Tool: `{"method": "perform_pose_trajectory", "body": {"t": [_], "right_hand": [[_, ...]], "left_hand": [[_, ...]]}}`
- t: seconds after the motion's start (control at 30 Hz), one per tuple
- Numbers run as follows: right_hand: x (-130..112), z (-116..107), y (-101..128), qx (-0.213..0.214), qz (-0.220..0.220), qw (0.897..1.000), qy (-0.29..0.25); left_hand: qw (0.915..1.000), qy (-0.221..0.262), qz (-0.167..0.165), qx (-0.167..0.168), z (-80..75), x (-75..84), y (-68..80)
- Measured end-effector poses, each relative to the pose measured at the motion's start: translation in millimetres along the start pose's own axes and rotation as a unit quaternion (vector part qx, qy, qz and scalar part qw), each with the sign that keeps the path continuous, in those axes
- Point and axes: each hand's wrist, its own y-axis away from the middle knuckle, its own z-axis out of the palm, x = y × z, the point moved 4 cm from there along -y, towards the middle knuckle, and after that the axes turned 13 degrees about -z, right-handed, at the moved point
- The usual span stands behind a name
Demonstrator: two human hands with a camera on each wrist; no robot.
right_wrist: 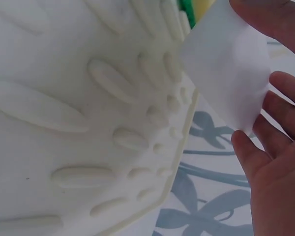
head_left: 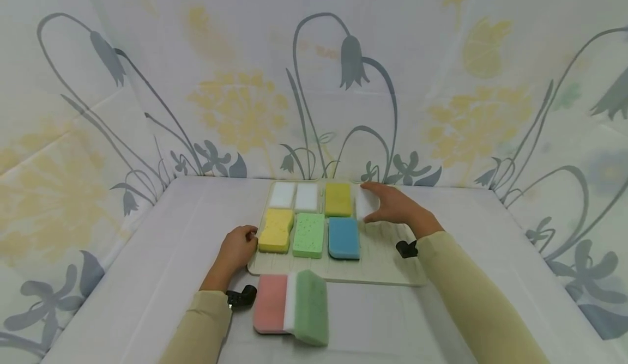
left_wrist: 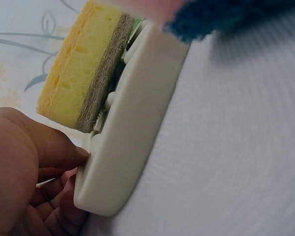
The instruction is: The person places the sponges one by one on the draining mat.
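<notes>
While the left hand (head_left: 239,248) curled on the ribbed tray's (head_left: 380,268) nine-o'clock rim, the right hand (head_left: 392,205) pinched a white sponge (head_left: 363,203) at its one-o'clock corner, seemingly mid-placement, calling for a level release beside the yellow sponge (head_left: 338,199).

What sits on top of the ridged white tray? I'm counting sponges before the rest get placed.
The tray carries two white sponges, two yellow ones, a green one and a blue one. The right hand holds a third white sponge, partly covered by its fingers.
</notes>
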Motion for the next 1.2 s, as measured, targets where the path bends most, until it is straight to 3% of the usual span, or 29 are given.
{"method": "perform_pose_trajectory", "body": {"t": [0.6, 1.2], "right_hand": [[28.1, 11.8, -23.5, -0.015, 0.022, 1.000, 0.008], [28.3, 14.7, -27.6, -0.070, 0.015, 0.997, 0.041]], "left_hand": [[1.0000, 0.000, 0.000, 0.006, -1.4, 2.1, 0.5], [0.9999, 0.001, -0.003, 0.016, -0.4, 2.1, -0.1]]}}
